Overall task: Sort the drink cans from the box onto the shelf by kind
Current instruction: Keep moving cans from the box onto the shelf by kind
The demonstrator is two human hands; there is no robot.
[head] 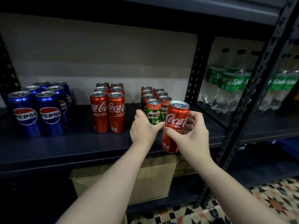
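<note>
Three clusters of cans stand on the dark shelf board (72,147), well apart from one another: blue Pepsi cans (38,109) at the left, red Coca-Cola cans (108,109) in the middle, green Milo cans (155,101) toward the right, each in two rows running back toward a pale rear wall (97,50). Left hand (143,128) is wrapped around the lower body of the front Milo can (153,113), fingers closed on it, the can upright at the front of its cluster; whether its base touches the board is hidden by the hand. Right hand (191,135) grips a single Coca-Cola can (175,126), thumb across the front, fingers curled behind; this can tilts slightly, its top leaning right, held just beside the Milo group, with its base in front of the shelf's front edge. Black perforated steel uprights (198,70) frame the bay. Beyond the upright, in the neighbouring bay to the right, clear Sprite bottles (233,84) with green labels stand packed together. Another shelf board (161,7) runs overhead. Below the working shelf sits a brown cardboard box (145,180), its contents not visible. Floor (242,202) at lower right is tiled in a geometric pattern of black, cream and orange. Lighting is dim, with the shelf's corners in shadow.
</note>
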